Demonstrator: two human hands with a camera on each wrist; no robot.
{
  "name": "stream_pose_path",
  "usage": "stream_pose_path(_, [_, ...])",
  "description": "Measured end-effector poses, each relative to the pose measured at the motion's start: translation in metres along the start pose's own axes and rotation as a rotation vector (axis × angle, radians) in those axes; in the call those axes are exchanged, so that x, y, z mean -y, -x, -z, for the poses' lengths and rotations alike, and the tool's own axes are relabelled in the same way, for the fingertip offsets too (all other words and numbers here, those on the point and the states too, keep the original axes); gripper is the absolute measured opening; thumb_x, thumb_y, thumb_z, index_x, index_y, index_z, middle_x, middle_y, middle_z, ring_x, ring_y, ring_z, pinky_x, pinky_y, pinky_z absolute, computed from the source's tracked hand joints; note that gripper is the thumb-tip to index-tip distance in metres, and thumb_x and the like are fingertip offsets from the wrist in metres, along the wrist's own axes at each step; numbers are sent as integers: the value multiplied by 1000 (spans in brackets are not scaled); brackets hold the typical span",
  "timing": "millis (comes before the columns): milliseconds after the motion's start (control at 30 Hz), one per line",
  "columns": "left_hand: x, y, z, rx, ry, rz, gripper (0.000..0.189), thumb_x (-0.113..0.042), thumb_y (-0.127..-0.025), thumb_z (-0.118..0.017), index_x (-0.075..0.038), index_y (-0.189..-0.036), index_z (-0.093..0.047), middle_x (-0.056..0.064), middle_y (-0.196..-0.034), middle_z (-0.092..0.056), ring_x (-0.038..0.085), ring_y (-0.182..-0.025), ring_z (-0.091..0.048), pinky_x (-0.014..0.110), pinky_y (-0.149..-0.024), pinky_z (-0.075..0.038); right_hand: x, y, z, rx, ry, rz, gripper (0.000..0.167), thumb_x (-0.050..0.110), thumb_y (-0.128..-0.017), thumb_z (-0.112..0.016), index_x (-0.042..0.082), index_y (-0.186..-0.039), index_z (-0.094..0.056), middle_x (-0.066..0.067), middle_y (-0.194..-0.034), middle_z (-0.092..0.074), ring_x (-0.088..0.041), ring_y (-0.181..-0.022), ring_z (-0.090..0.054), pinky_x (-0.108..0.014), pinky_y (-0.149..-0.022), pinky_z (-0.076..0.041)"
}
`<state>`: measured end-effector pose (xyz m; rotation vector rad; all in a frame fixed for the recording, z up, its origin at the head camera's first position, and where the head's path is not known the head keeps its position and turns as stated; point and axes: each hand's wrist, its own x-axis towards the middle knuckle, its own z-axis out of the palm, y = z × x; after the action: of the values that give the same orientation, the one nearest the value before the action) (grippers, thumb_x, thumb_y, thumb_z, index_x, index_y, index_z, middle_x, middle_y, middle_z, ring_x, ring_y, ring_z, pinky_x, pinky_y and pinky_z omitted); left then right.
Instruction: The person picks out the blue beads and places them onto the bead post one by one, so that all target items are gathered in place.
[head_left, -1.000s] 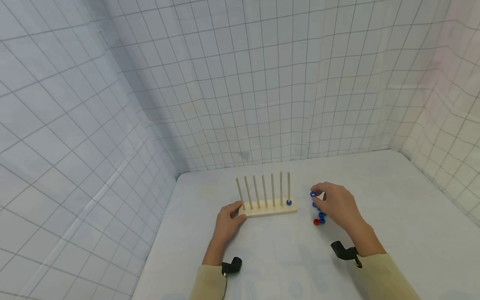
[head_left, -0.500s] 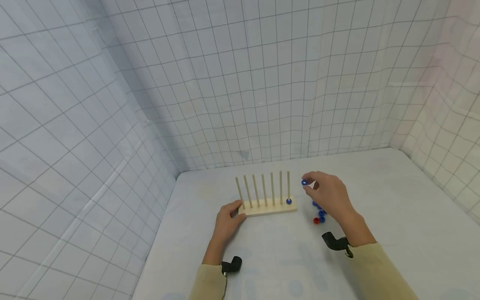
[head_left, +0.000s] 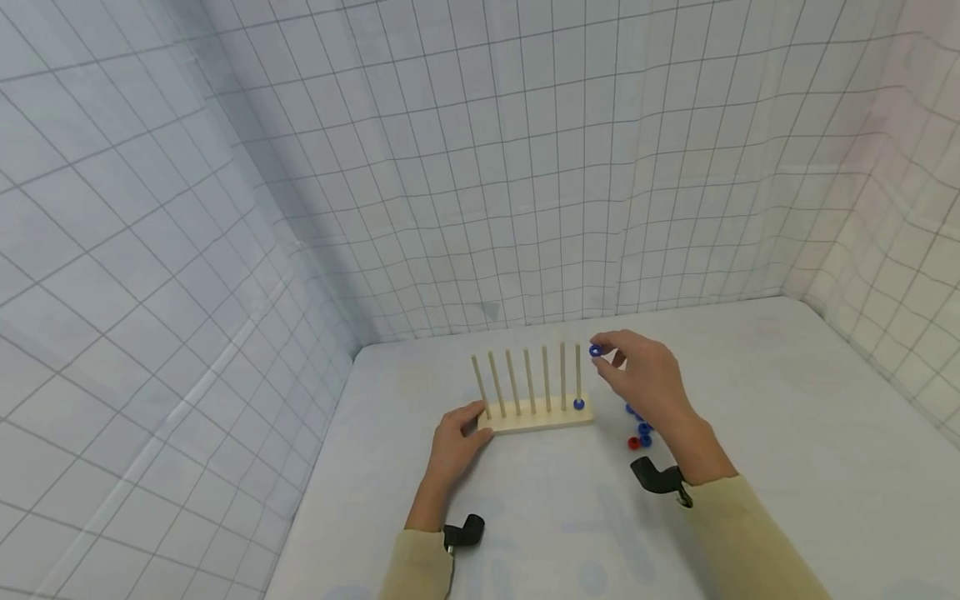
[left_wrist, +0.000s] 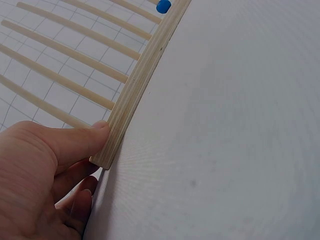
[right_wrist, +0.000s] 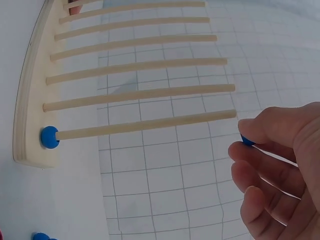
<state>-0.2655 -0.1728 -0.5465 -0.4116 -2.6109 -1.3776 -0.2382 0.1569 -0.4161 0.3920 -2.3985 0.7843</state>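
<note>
A wooden peg board [head_left: 536,422] with several upright pegs stands on the table. My left hand [head_left: 453,444] grips its left end, the thumb on the near edge in the left wrist view. Between the right hand's [head_left: 648,379] thumb and forefinger is a blue bead [head_left: 596,351] with a hole, held beside the top of the rightmost peg [right_wrist: 150,125] and apart from it. In the right wrist view the fingers mostly cover this bead. Another blue bead [right_wrist: 49,137] sits at the foot of that same peg.
Right of the board lie several blue beads [head_left: 645,440] and a red bead [head_left: 633,443], partly below the right hand. White cloth with a dark grid [head_left: 510,167] hangs behind the table and along both sides. A black wrist camera [head_left: 656,477] sits at the right sleeve.
The right hand has lifted the blue bead from near the loose beads and carried it up and left to the rightmost peg's top. The left hand and the board have stayed in place.
</note>
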Motion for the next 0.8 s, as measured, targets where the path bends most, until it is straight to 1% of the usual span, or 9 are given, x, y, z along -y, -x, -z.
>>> stream_pose_path(100, [1, 0, 0, -5, -1, -4, 51, -16, -88, -78, -4, -135, -64, 12, -138, -61, 36, -130, -50, 50, -105, -45, 4, -5, -1, -23, -12, 24, 27, 16, -89, -77, 11, -116, -73, -2, -98, -74, -15, -75, -63, -30, -59, -49])
stream_pose_path(200, [3, 0, -1, -7, -3, 4, 51, -16, -88, -78, -5, -135, -64, 11, -138, -61, 35, -130, -51, 49, -105, -45, 6, -9, -3, -34, -21, 29, 26, 17, -90, -77, 11, -115, -74, -1, -95, -74, -14, -75, -63, -30, -59, -49])
stream_pose_path(467, [4, -1, -2, -8, -7, 4, 51, -15, -87, -79, -6, -135, -65, 11, -137, -62, 35, -129, -51, 49, -103, -47, 7, -15, -10, -37, -46, 15, 23, 17, -90, -77, 11, -112, -75, 2, -88, -73, -13, -72, -64, -30, -56, -48])
stream_pose_path(800, [2, 0, -1, -10, 5, -12, 50, -16, -88, -79, -4, -134, -65, 12, -137, -62, 36, -128, -51, 50, -101, -48, 10, -19, -14, -31, -46, 16, 23, 20, -91, -76, 11, -112, -76, 1, -87, -74, -14, -71, -63, -29, -54, -46])
